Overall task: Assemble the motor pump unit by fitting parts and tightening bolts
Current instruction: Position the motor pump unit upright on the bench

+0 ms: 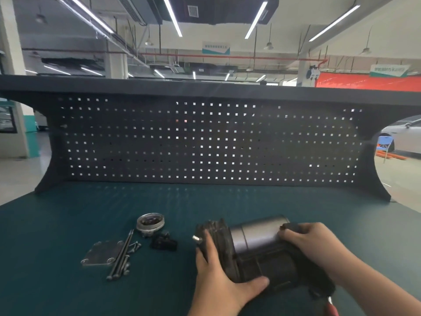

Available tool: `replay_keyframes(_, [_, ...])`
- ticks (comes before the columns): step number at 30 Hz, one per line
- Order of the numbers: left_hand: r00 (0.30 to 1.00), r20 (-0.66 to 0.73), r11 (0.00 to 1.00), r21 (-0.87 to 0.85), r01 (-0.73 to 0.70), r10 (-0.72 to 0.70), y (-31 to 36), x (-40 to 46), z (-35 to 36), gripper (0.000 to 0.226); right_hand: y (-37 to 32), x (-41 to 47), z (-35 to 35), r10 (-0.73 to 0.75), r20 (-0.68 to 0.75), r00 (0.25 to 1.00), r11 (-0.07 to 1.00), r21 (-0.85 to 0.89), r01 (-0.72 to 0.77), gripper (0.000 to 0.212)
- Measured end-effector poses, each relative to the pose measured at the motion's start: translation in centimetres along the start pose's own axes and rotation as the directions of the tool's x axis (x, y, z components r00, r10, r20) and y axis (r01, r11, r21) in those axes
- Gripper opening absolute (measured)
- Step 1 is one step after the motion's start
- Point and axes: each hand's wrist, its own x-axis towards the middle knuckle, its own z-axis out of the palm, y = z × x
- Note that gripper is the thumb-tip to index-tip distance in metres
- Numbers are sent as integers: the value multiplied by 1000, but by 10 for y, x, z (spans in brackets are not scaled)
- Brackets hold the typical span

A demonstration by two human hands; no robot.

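The motor pump unit point(257, 242) lies on its side on the green bench top, a grey metal cylinder joined to a black finned housing. My left hand point(218, 279) grips the black housing at its left end, thumb along the near side. My right hand point(316, 242) holds the right end of the cylinder, fingers curled over the top. Left of the unit lie a round metal cap point(150, 222), a small black plastic part point(163, 242), a flat square metal plate point(101, 256), two long bolts point(121, 256) and several short screws point(134, 246).
A black pegboard back panel point(205, 142) rises along the far edge of the green bench point(68, 293). A red-handled tool tip point(331, 304) pokes in at the bottom right under my right forearm. Beyond the bench are a workshop floor and a white car point(403, 137).
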Motion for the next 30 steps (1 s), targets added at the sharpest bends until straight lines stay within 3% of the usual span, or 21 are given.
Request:
replay_keyframes(3, [995, 54, 997, 14, 79, -80, 16, -13, 23, 159, -20, 3, -27, -77, -16, 997, 977, -198, 73, 14])
replay_keyframes(5, [994, 28, 992, 78, 103, -106, 25, -28, 32, 141, -41, 2, -41, -172, -4, 985, 932, -326, 161, 7])
replay_keyframes(6, [994, 20, 986, 129, 107, -110, 22, -31, 29, 141, -51, 0, -44, -225, 13, 974, 900, -379, 213, 5])
replay_keyframes(8, [988, 104, 872, 488, 47, -111, 28, -34, 24, 139, -70, -6, -43, -311, 53, 949, 840, -452, 300, 8])
replay_keyframes(10, [986, 106, 836, 547, 49, -127, 29, -33, 19, 131, -84, -13, -36, -344, 89, 935, 808, -479, 343, 13])
replay_keyframes(12, [960, 132, 802, 583, 127, -248, 30, -32, -2, 146, -94, -20, -30, -358, 115, 926, 796, -481, 368, 13])
replay_keyframes(14, [991, -131, 864, 496, 82, -18, 18, -18, -20, 130, -103, -27, -27, -367, 144, 919, 780, -490, 389, 10])
replay_keyframes(17, [970, -165, 951, 283, -129, 180, 18, 3, -35, 117, -118, -39, -21, -387, 215, 897, 690, -577, 436, 7])
replay_keyframes(20, [972, -38, 973, 33, -230, 231, 10, 11, -39, 117, -131, -50, -14, -397, 261, 880, 612, -639, 466, 18])
replay_keyframes(23, [964, 25, 955, -151, -257, 264, 5, 16, -39, 129, -136, -57, -4, -499, 315, 807, 468, -686, 557, 15])
replay_keyframes(26, [952, -38, 947, -97, -307, 304, 2, 23, -41, 124, -140, -63, 7, -562, 389, 729, 332, -702, 630, 28])
replay_keyframes(30, [948, -73, 944, -94, -317, 311, -3, 25, -48, 96, -136, -64, 8, -637, 416, 649, 292, -649, 703, 33])
